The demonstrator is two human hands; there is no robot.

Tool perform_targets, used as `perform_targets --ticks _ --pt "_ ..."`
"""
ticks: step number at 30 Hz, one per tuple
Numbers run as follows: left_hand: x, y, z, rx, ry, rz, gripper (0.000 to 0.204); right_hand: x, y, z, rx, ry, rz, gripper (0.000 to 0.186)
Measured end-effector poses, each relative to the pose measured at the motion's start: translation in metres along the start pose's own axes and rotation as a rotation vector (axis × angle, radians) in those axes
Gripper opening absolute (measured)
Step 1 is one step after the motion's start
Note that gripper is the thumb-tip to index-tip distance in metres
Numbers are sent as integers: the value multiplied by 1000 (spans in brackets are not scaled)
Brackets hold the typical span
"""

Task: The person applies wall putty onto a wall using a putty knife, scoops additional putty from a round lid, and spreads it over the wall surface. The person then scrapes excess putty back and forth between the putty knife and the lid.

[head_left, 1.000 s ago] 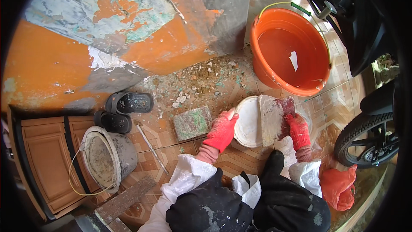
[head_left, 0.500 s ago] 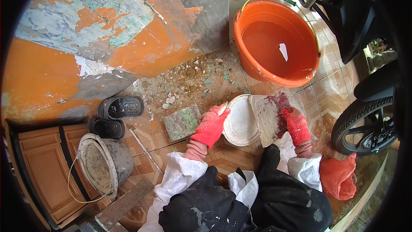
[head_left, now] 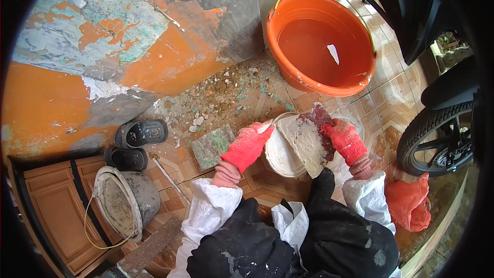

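My left hand (head_left: 248, 145), in a red knit glove with white dust on it, is closed on the rim of a round white tub (head_left: 278, 155) between my knees. In my right hand (head_left: 346, 140), gloved the same way, is a flat dark red board (head_left: 304, 141) crusted with pale plaster. The board lies slanted over the right part of the tub's mouth and hides that side of the inside. Its right edge is gripped near the dark red part. A pale, speckled square block (head_left: 212, 148) rests on the tiles just left of my left hand.
An orange bucket (head_left: 288, 67) of water stands at the back right, with a white scrap inside. Rubble (head_left: 216, 95) lies along the peeling wall (head_left: 170, 67). Sandals (head_left: 141, 136), a cement-stained pail (head_left: 149, 201) and a stick are at left. A motorcycle wheel (head_left: 437, 141) and red plastic bag (head_left: 406, 203) are at right.
My right hand has moved a little left and turned the board, so it slants more across the tub. My left hand stays at the rim. The whole view has shifted slightly.
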State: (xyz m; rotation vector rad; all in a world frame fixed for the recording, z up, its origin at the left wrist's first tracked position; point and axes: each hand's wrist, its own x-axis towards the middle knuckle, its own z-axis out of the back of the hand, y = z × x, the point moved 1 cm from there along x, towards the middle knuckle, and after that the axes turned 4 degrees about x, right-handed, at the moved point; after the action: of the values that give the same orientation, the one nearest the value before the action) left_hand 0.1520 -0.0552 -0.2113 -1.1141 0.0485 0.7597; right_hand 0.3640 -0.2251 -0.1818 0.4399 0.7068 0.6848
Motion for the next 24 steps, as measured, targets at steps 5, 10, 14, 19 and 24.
perform_targets --ticks 5,10,14,19,24 --pt "6 -1 7 -76 66 -5 42 7 3 11 30 72 47 39" --pt "6 -14 10 -49 23 90 45 0 -4 22 194 82 -45 40" --pt "9 -5 8 40 36 53 43 -13 -18 20 433 60 -165 36" --pt "8 -9 3 69 -51 -127 37 -18 -31 22 670 43 -252 30" --pt "3 -28 4 93 15 -85 35 -16 -33 28 720 107 -128 28"
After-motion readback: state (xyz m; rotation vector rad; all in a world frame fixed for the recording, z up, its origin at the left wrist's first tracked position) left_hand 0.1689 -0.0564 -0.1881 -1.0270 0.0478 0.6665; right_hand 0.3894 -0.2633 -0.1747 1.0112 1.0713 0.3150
